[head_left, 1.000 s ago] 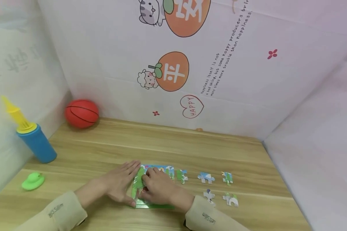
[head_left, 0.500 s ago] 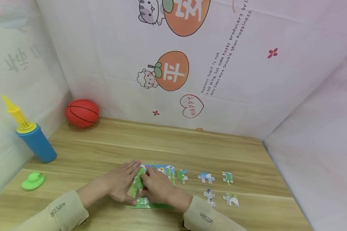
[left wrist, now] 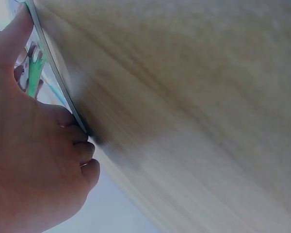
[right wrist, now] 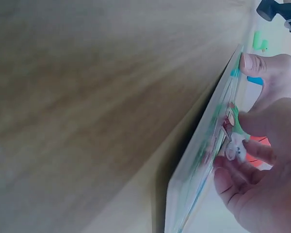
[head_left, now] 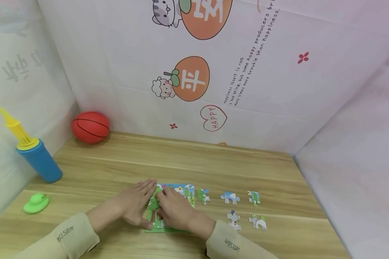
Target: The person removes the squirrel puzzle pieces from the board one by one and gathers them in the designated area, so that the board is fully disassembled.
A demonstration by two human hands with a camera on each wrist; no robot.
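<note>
A shallow puzzle board (head_left: 189, 192) with a colourful printed picture lies near the table's front. My left hand (head_left: 134, 205) steadies its left side, fingers straight along the edge and thumb on the near corner. Over the board's middle, my right hand (head_left: 176, 210) pinches a puzzle piece (right wrist: 236, 146); its white and green print shows in the right wrist view between thumb and fingers. From above, the right hand covers most of that piece. To the right lie several loose jigsaw pieces, including a green one (head_left: 202, 196) beside the board and a blue one (head_left: 230, 197).
At the left stand a blue and yellow hand pump (head_left: 40, 162) and a green toy duck (head_left: 36, 203). A red ball (head_left: 90, 127) sits in the back left corner. Printed cloth walls (head_left: 262, 133) enclose the wooden table (head_left: 123, 158).
My right hand's fingers have shifted slightly over the board, still at the same spot. My left hand stays on the edge. The head view has drifted a little.
</note>
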